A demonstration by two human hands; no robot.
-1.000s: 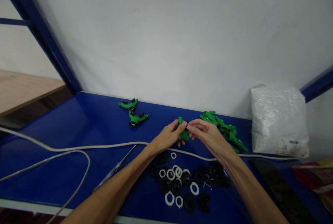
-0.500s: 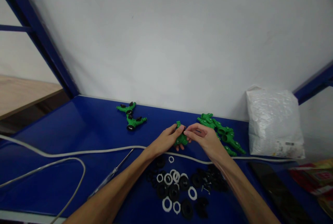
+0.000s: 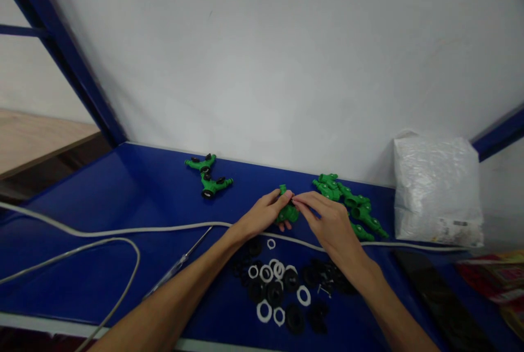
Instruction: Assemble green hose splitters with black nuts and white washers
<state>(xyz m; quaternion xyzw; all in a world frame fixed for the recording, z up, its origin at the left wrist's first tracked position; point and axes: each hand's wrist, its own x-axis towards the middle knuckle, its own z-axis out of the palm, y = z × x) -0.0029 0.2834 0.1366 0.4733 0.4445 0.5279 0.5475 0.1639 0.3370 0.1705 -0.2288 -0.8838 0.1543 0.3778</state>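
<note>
My left hand (image 3: 262, 214) is closed round a green plastic fitting (image 3: 287, 210) just above the blue bench top (image 3: 123, 199). My right hand (image 3: 329, 224) meets it from the right, its fingertips pinched against the same fitting; whether they hold a small part is hidden. In front of my wrists lies a scatter of black caps (image 3: 291, 281) and white rings (image 3: 264, 311). A heap of bare green fittings (image 3: 347, 202) lies just behind my right hand. Two green fittings with black caps on them (image 3: 208, 176) lie apart at the back left.
A grey cable (image 3: 102, 232) runs across the bench and loops at the left, beside a screwdriver (image 3: 178, 268). A white plastic bag (image 3: 436, 188) stands at the back right against the wall. A dark flat object (image 3: 442, 300) and coloured packets (image 3: 497, 275) lie at the right.
Both hands stay on the green fitting. My right hand's fingers have shifted slightly over it and lowered; the view has bobbed a little.
</note>
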